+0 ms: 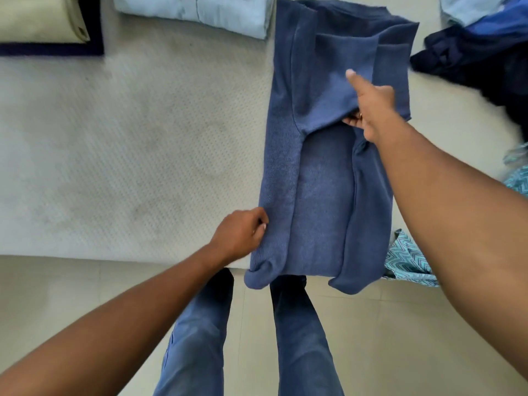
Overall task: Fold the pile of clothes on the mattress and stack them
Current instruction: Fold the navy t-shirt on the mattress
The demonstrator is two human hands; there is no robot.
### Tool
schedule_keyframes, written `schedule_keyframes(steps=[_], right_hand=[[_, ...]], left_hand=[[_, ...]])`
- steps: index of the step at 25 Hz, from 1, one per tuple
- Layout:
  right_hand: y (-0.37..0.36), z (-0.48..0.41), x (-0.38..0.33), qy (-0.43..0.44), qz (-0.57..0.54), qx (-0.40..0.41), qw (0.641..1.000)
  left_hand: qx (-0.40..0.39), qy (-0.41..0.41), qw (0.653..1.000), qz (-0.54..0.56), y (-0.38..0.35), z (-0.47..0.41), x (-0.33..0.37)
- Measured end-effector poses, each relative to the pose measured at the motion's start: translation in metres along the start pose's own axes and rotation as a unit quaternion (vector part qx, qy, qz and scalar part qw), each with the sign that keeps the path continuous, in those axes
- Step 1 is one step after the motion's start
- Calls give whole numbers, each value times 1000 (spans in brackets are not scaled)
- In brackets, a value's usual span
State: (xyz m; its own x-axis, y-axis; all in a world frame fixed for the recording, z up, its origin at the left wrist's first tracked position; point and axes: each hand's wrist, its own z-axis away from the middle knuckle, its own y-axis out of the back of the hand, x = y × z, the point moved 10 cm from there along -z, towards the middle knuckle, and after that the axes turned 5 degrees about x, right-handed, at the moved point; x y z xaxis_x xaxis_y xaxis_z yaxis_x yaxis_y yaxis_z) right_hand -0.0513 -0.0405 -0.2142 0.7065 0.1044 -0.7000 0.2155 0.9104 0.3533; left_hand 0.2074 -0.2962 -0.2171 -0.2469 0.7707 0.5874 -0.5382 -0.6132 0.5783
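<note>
The blue shirt [323, 190] lies on the pale mattress [114, 138], in the middle of the view and a little to the right. It lies lengthwise away from the person, and its near end hangs a little over the mattress edge above the tiled floor [85, 295]. Both long sides are folded inward, so two thick strips of cloth run along a narrower middle band. On the far half a folded-in piece of the shirt lies across the top. The left grip [240, 238], a bare hand, is at the near left edge of the shirt; its fingers are curled and they pinch the folded edge there. The right grip [371, 110], also a bare hand, is over the far half. Its index finger is stretched out and points away over the cloth, while the other fingers are curled around the near edge of the piece that lies on top, so this grip is closed on the shirt too. A folded light blue garment [194, 12] rests on the mattress beyond the shirt, to the left. A heap of dark clothes [471, 58] lies to the right, blurred, with a pale blue piece [468, 7] behind it. A teal zigzag cloth [405, 261] lies just beside the near right corner of the shirt. A cream cushion [37, 18] is at the far left corner. The person's legs in blue jeans [200, 324] stand on the floor in front of the mattress.
</note>
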Motion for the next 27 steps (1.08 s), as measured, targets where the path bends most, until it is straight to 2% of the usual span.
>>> schedule_keyframes(steps=[1, 3, 4, 6, 10, 13, 15, 18, 20, 22, 24, 25, 27], right_hand=[[0, -1, -9, 28, 16, 9, 999], [17, -2, -23, 96, 48, 89, 990], [30, 3, -20, 106, 50, 138, 983], [49, 20, 2, 75, 34, 188, 979], [47, 13, 36, -5, -55, 122, 991], [63, 4, 21, 54, -30, 174, 983], [70, 8, 27, 50, -33, 185, 981], [57, 10, 51, -34, -73, 103, 991], [63, 11, 41, -13, -81, 126, 989], [69, 19, 19, 51, -63, 173, 982], [61, 36, -12, 158, 8, 179, 971], [47, 48, -32, 221, 59, 162, 960], [6, 67, -65, 324, 171, 102, 925]], left_hand=[[20, -7, 1000, -11, 14, -15, 2], [55, -18, 998, -19, 41, -45, 12], [67, -19, 997, -19, 53, -56, 17], [86, -24, 996, -23, 74, -82, 33], [140, -52, 988, -47, 118, -142, 71], [191, -71, 975, -87, 156, -193, 94], [163, -60, 974, -144, 166, -229, 106], [86, -37, 966, -242, 172, -276, 109], [64, -24, 968, -242, 179, -297, 106], [77, -25, 986, -146, 185, -306, 105], [121, 0, 992, 40, 191, -300, 97], [146, 25, 978, 148, 191, -293, 87], [145, 106, 924, 338, 174, -271, 65]])
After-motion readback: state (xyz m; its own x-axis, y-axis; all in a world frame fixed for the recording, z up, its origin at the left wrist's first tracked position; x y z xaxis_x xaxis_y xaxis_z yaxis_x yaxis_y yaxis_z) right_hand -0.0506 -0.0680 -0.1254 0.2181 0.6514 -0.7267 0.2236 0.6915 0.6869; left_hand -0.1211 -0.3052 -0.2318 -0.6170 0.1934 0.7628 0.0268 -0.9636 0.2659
